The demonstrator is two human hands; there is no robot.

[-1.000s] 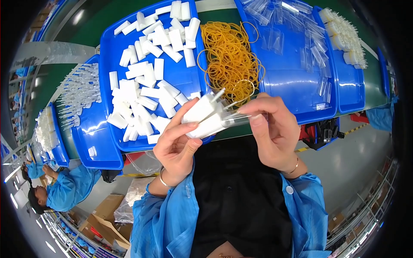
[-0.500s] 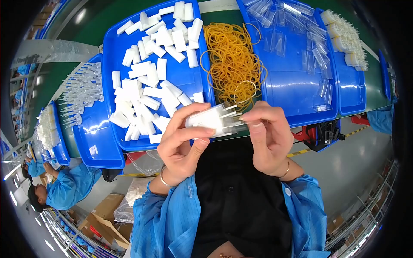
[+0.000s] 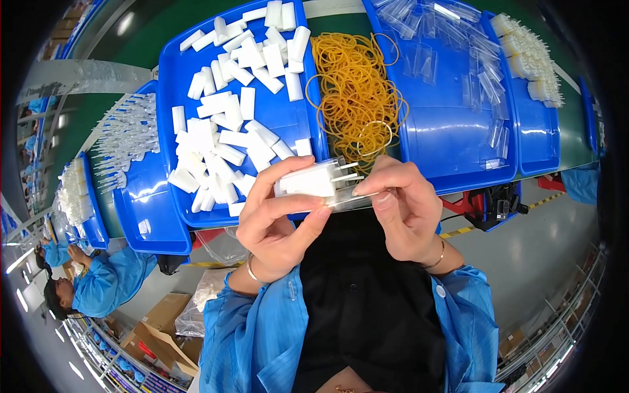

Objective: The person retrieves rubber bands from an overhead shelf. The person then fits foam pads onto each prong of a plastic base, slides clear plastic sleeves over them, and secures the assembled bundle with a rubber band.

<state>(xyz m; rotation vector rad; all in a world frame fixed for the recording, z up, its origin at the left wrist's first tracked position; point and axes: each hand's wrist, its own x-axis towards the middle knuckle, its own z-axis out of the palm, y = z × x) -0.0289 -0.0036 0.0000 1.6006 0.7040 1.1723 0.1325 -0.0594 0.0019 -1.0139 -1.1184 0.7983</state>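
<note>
Between the thumb and fingers of my left hand (image 3: 278,226) is a white block bundle (image 3: 304,183), with several thin white sticks (image 3: 347,171) poking out of its right end. A clear plastic sleeve (image 3: 347,196) lies along its near side and right end. My right hand (image 3: 409,213) is closed in a pinch, its fingertips at the edge of this sleeve, just below the sticks. Exactly what the right fingertips grip is partly hidden. Just beyond both hands lies a heap of orange rubber bands (image 3: 357,92).
White blocks fill a blue tray (image 3: 288,114) on the left; another blue tray (image 3: 432,137) on the right holds clear sleeves (image 3: 485,78). Further out are white-tipped sticks (image 3: 128,137) and bundled white pieces (image 3: 531,59). A co-worker in blue (image 3: 111,281) sits at far left.
The bundle and my left hand have shifted slightly left. My right fingertips have moved left and down along the clear sleeve, below the stick ends.
</note>
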